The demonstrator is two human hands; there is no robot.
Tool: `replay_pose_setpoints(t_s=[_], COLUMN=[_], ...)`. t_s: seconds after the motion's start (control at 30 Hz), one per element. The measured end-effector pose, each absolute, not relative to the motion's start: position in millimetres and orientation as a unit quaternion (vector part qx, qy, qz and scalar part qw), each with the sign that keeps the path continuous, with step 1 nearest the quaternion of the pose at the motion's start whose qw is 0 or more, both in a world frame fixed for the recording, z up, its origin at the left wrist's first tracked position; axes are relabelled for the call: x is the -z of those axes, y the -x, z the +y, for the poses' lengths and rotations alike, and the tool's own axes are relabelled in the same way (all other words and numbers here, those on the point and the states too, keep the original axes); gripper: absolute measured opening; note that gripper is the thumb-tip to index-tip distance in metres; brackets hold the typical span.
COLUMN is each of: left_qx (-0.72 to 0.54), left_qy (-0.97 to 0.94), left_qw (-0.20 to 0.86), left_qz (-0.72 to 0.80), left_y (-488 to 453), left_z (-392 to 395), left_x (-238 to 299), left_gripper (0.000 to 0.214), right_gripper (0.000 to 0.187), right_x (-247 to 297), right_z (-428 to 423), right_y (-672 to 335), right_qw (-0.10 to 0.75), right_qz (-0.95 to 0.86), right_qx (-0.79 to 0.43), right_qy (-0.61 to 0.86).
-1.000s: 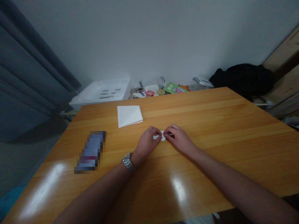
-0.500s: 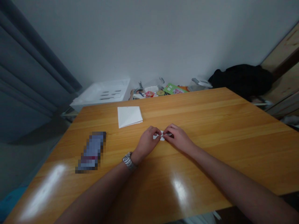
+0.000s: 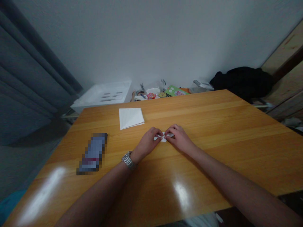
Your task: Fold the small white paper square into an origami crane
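- Slip (image 3: 163, 137): a small white piece of paper lying low on the table (image 3: 213, 126), about the middle of its width and a little toward its far half. Most of it is covered by fingers, so its shape cannot be told.
- Left hand (image 3: 148, 143): curled, knuckles up, fingertips pinched down on the slip's left end. The wrist lies close to the table, which in my judgement steadies the grip for fine work.
- Right hand (image 3: 180, 140): likewise curled, fingertips closed on the slip's right end and meeting the left hand's tips over it. Both hands grasp the slip; neither is slack.
- Holding from both ends against the table appears to keep so small a piece from sliding or springing up, with the hard top as backing.
- Watch (image 3: 127, 160): metal band on the left wrist, clear of the table's top.
- Sheet (image 3: 131, 117): white lined paper, folded, flat on the table beyond the hands and toward its far left, well apart from them; likely set aside within reach.
- Blurred dark oblong (image 3: 92, 153): flat on the table's left part, apart from both hands; identity cannot be told.
- Beyond the table's far edge: a white tray (image 3: 104, 93), mixed small clutter (image 3: 163, 91) and a black bag (image 3: 241, 80), none touching the hands.
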State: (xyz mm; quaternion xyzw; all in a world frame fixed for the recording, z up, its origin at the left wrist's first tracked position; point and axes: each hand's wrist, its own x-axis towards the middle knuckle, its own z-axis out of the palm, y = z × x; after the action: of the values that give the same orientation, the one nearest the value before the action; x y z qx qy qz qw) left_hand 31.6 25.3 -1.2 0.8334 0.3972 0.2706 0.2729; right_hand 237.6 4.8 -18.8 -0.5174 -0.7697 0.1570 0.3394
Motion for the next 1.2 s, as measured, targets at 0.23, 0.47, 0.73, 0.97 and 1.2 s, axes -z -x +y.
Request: replay_pose_setpoints(t_s=[0.23, 0.47, 0.73, 0.97, 1.2], left_qx=[-0.255, -0.26, -0.226, -0.225, -0.218], left_qy=[-0.84, -0.862, -0.9, -0.906, -0.911], left_qw=[0.284, 0.257, 0.194, 0.192, 0.179], left_qz=[0.386, 0.351, 0.318, 0.304, 0.302], left_y=[-29.0, -25.3, -17.2, -13.7, -15.3], left_z=[25.7, 24.4, 23.4, 27.5, 26.2], left_x=[-4.9, -2.0, -3.7, -0.7, -2.9], left_gripper=[0.015, 0.013, 0.019, 0.019, 0.022], right_gripper=[0.006, 0.008, 0.007, 0.01, 0.016], right_x=[17.1, 14.7, 15.3, 12.4, 4.6], right_z=[8.1, 9.5, 8.7, 6.5, 4.7], right_y=[-247.2, -253.7, -253.9, -256.6, -261.4], right_qw=[0.33, 0.332, 0.338, 0.333, 0.328], right_qz=[-0.777, -0.787, -0.789, -0.804, -0.821], right_qx=[-0.184, -0.203, -0.198, -0.192, -0.209], right_qy=[0.503, 0.479, 0.473, 0.454, 0.418])
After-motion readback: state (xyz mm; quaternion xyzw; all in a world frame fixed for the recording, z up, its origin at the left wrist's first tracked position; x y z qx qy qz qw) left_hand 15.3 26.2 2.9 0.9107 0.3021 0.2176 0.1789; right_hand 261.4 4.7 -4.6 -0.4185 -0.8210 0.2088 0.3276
